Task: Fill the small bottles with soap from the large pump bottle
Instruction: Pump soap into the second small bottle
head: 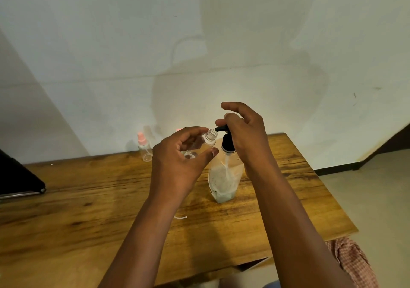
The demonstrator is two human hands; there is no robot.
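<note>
My left hand (pixel 179 154) grips a small clear bottle (pixel 205 142) with no cap, tilted so its open mouth sits just under the black spout. The large pump bottle (pixel 221 181) stands upright on the wooden table (pixel 88 210), clear with pale soap in its lower part and a black pump head (pixel 226 141). My right hand (pixel 244 132) lies over the top of the pump head, fingers bent down onto it. A second small clear bottle (pixel 144 148) with a pink spray cap stands at the table's back edge, left of my hands.
A dark flat device (pixel 20 176) lies at the table's left edge. A small white strip (pixel 180 216) lies on the table near my left forearm. The wall rises right behind the table. The table's right edge drops to the floor; checked cloth (pixel 352 263) shows at lower right.
</note>
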